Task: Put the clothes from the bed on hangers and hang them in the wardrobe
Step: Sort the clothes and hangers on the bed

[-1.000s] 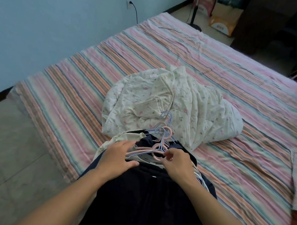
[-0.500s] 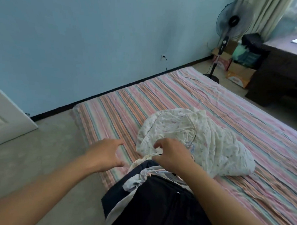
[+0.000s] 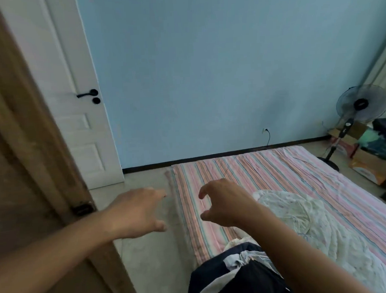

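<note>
In the head view, both arms reach forward from the bottom of the picture, and both hands are in the air and hold nothing. The left hand [image 3: 136, 212] is over the grey floor [image 3: 157, 263], just beside the near-left edge of the bed [image 3: 266, 176]. Its fingers are loosely extended and a little apart, and the thumb points to the right. The right hand [image 3: 223, 202] is over the striped sheet of the bed. Its fingers are bent like a loose claw, with the thumb below them, and nothing is between them. The two hands are near each other but do not touch.

The clothes are on the near part of the bed, below and to the right of the right hand. A dark garment [image 3: 237, 279] with light grey parts lies at the near edge of the bed and hangs a little over it; the right forearm covers part of it. Beside it, further right, a cream floral garment [image 3: 301, 219] lies crumpled on the sheet. The two garments touch each other. Thin light lines on the floral cloth may be hangers, but I cannot tell for sure.

On the left, a brown wooden panel [image 3: 23, 176] fills the edge of the picture. Behind it is a white door [image 3: 76, 129] with a black handle [image 3: 87, 93]. The wall [image 3: 206, 68] is light blue. In the far right corner a standing fan [image 3: 360, 104] is on the floor beside cardboard boxes [image 3: 370, 167].
</note>
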`<state>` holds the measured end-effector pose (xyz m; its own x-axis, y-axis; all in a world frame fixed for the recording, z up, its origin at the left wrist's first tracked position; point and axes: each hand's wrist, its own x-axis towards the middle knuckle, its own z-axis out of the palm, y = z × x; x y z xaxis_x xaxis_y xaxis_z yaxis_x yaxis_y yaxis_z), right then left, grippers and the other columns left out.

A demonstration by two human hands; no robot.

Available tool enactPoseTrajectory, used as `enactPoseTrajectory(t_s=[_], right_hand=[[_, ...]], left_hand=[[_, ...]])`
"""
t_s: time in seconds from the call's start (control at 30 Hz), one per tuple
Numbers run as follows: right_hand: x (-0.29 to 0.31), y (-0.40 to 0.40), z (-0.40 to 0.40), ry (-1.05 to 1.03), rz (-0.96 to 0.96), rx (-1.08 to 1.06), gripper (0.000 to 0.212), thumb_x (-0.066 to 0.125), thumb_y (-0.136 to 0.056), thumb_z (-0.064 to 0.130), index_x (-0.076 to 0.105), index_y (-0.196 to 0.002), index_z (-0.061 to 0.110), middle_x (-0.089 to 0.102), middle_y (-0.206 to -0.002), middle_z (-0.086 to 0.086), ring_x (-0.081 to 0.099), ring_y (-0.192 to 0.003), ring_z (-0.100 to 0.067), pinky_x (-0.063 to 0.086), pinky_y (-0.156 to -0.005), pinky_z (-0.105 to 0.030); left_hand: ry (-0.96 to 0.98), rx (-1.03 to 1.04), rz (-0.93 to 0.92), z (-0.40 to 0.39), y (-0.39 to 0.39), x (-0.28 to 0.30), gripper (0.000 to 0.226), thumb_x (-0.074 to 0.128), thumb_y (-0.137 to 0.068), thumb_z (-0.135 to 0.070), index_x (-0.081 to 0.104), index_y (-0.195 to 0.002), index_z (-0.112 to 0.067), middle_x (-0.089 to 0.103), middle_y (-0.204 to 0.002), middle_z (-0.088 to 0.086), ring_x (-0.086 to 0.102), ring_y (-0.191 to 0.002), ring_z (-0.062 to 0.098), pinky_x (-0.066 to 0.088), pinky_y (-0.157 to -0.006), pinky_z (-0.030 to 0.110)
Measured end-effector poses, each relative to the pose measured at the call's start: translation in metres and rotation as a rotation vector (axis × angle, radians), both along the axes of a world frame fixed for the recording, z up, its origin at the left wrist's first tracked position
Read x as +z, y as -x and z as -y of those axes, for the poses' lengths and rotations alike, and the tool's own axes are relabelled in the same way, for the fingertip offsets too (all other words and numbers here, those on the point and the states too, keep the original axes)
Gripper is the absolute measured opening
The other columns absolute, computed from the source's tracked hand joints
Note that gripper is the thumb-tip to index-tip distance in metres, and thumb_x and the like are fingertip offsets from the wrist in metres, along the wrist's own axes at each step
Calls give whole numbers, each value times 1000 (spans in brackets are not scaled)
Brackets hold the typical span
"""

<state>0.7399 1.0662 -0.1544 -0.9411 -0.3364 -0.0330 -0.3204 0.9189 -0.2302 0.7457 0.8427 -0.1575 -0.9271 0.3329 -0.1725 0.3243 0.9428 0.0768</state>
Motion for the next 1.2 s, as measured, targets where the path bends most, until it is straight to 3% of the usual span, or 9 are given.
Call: enactPoseTrajectory(t_s=[0.2, 0.3, 0.4, 0.5, 0.6, 0.73, 0.83, 1.07, 1.2], right_hand=[[52, -44, 100, -81, -44, 164, 48, 76, -81, 39, 60, -120, 17, 64, -116, -3, 63, -100, -24, 54, -81, -35], [70, -60, 140, -45, -19, 299, 55, 78, -80, 44, 58, -126, 21, 64, -122, 0, 62, -105, -19, 50, -81, -27], [87, -70, 176, -34, 12, 451, 64, 78, -80, 44, 52, -135, 24, 60, -129, 2, 58, -108, -16, 43, -77, -22], [102, -74, 209, -40, 1, 568, 64, 80, -79, 43, 53, -134, 24, 62, -128, 2, 61, -108, -18, 53, -83, -30], [109, -77, 240, -63, -50, 658, 72, 80, -78, 45, 48, -139, 27, 59, -133, 3, 61, -113, -19, 54, -89, -32], [118, -81, 278, 5, -89, 799, 65, 81, -78, 42, 52, -134, 29, 61, -127, 6, 60, -107, -12, 54, -89, -29], [125, -87, 306, 10, -82, 908, 65, 80, -77, 43, 51, -133, 30, 61, -123, 8, 57, -105, -11, 52, -89, -30], [138, -123, 369, -26, -100, 1141, 60, 79, -77, 45, 55, -130, 29, 61, -120, 6, 56, -103, -11, 47, -78, -24], [140, -156, 405, -17, -93, 1171, 59, 81, -74, 44, 56, -126, 30, 61, -110, 8, 60, -103, -15, 55, -85, -34]], left_hand=[[-130, 150, 20, 96, -82, 35, 83, 73, -77, -57, 34, -147, -34, 45, -145, -9, 48, -128, 11, 45, -99, 30], [-169, 240, 27, 131, -114, 47, 79, 73, -79, -53, 36, -146, -32, 43, -147, -9, 48, -127, 10, 42, -94, 23], [-169, 365, 7, 161, -141, 60, 86, 72, -78, -57, 29, -149, -36, 34, -154, -10, 40, -136, 11, 40, -100, 27], [-209, 515, -3, 186, -163, 71, 94, 74, -74, -59, 25, -151, -37, 30, -157, -10, 35, -140, 12, 38, -106, 29], [-286, 648, -9, 203, -187, 85, 97, 77, -73, -56, 24, -152, -34, 33, -155, -8, 38, -137, 12, 38, -98, 24], [-318, 792, -41, 215, -221, 101, 94, 78, -75, -50, 27, -151, -30, 37, -151, -5, 44, -132, 13, 44, -102, 31], [-354, 883, -92, 225, -248, 111, 79, 79, -76, -43, 40, -143, -29, 44, -146, -6, 48, -126, 11, 46, -102, 36], [-361, 1104, -147, 254, -320, 121, 70, 80, -76, -42, 48, -135, -23, 53, -133, -4, 55, -112, 9, 51, -95, 36], [-307, 1208, -152, 275, -367, 122, 86, 77, -77, -50, 34, -147, -23, 44, -134, -12, 48, -113, 6, 45, -88, 21]])
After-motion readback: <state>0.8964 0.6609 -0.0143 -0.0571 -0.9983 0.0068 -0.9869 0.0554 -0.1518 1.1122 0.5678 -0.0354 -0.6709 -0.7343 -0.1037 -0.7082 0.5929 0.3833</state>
